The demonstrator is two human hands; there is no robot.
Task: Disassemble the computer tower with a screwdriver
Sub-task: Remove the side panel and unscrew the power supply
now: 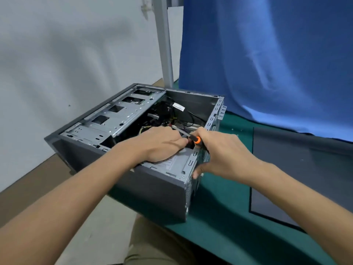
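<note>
1. The computer tower point(156, 192) lies open on its side at the left edge of the green table point(219, 226), its near corner overhanging.
2. The left hand point(162, 144) rests on a grey metal box point(172, 163) inside; its fingers are curled, and whether they hold anything cannot be told.
3. The right hand point(221, 153) grips the orange-and-black screwdriver point(196, 139) over the tower's right wall.
4. A dark panel point(305, 178) lies flat toward the table's right edge.

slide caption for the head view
Right hand holds a screwdriver in the open computer tower, left hand beside it
</note>
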